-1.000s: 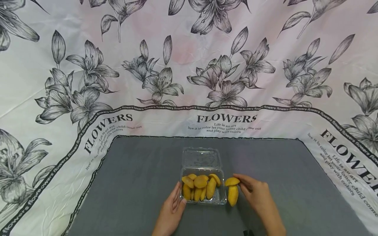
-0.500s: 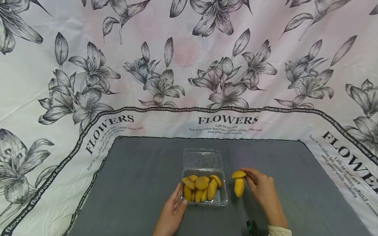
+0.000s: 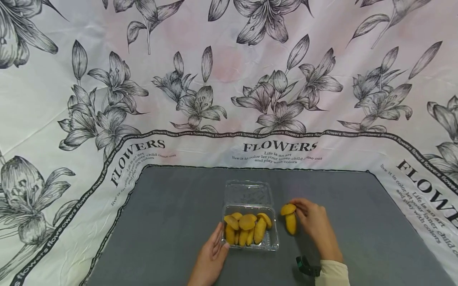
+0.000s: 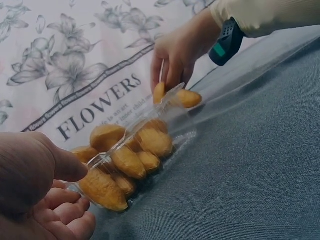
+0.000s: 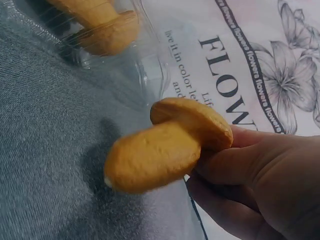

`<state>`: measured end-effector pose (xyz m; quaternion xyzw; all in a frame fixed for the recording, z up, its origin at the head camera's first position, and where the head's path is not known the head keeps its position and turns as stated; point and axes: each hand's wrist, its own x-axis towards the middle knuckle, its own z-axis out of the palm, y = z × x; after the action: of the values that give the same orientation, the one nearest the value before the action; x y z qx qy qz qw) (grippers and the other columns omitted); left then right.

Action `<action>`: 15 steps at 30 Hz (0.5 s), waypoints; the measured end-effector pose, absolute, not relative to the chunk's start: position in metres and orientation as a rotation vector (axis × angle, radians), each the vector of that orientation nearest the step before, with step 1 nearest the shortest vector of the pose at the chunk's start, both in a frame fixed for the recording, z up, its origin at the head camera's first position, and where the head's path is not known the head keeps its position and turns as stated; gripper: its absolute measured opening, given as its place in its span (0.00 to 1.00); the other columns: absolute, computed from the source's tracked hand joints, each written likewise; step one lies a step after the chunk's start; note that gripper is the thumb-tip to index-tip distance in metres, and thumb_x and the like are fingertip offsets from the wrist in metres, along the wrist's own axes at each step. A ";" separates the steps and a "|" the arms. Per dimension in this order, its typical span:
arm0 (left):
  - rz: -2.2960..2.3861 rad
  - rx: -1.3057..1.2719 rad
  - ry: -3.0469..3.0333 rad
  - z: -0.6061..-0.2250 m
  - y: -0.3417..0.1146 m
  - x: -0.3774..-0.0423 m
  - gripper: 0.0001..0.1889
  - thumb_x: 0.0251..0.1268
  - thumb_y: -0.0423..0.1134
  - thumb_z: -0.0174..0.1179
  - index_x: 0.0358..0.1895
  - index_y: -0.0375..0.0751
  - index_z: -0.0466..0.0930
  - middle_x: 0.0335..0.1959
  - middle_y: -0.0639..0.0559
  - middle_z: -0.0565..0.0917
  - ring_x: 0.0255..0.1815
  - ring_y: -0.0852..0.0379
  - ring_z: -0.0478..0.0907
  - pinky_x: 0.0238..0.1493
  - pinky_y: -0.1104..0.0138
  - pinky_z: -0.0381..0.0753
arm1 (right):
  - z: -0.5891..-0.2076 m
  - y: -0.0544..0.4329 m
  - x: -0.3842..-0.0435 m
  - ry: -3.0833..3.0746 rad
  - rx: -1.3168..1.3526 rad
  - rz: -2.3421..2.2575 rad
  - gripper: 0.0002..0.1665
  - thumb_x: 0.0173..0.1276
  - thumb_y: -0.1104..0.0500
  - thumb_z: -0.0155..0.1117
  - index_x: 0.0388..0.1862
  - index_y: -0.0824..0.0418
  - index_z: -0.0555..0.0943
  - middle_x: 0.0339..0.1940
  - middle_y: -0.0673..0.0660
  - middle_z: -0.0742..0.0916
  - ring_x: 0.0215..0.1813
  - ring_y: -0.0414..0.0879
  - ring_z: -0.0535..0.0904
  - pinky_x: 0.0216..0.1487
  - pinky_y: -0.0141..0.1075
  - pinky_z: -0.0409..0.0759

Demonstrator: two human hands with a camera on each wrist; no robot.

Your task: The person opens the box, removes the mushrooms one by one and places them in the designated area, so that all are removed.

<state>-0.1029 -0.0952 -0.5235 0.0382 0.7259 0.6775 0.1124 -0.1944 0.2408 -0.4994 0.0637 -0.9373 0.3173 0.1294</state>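
A person's right hand [image 3: 315, 225] pinched, fingers and thumb nearly together, the cap edge of a thick-stemmed yellow mushroom [image 3: 290, 222], just right of a clear plastic box [image 3: 269, 240] of similar mushrooms [image 3: 247, 222] on the grey fabric-covered counter [image 3: 171, 226]. The left hand [image 3: 210, 256] gripped the box's left side, fingers bent. To me the mushroom looked light, firm, perhaps breakable at its cap; the stem seemed a surer hold.

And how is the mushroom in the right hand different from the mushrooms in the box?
The held mushroom is outside the clear box, while the boxed mushrooms lie inside it. The right hand pinches the held mushroom alone by its cap; the boxed mushrooms crowd together. Both are yellow, with rounded caps and plump stems.
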 end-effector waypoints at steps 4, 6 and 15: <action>1.986 0.098 2.130 -0.523 -0.095 -0.102 0.38 0.84 0.41 0.57 0.85 0.33 0.49 0.84 0.32 0.53 0.84 0.35 0.51 0.79 0.46 0.60 | -0.503 0.240 -0.198 -2.752 0.152 0.975 0.16 0.71 0.74 0.67 0.54 0.64 0.88 0.52 0.65 0.92 0.52 0.61 0.91 0.49 0.52 0.91; 1.986 0.093 2.136 -0.523 -0.095 -0.102 0.38 0.84 0.41 0.57 0.85 0.33 0.49 0.84 0.32 0.54 0.84 0.36 0.51 0.79 0.46 0.60 | -0.504 0.239 -0.200 -2.761 0.132 0.985 0.15 0.72 0.74 0.67 0.55 0.65 0.88 0.52 0.65 0.92 0.53 0.62 0.90 0.51 0.54 0.90; 2.002 0.102 2.132 -0.525 -0.094 -0.103 0.38 0.84 0.41 0.58 0.85 0.34 0.49 0.84 0.33 0.54 0.84 0.36 0.51 0.79 0.46 0.59 | -0.513 0.239 -0.206 -2.785 0.082 0.987 0.15 0.74 0.72 0.66 0.56 0.65 0.87 0.53 0.67 0.91 0.53 0.63 0.90 0.52 0.55 0.90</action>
<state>-0.1026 -0.0943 -0.5246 0.0346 0.7243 0.6802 0.1073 -0.2060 0.2385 -0.5132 0.0276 -0.9382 0.3323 0.0927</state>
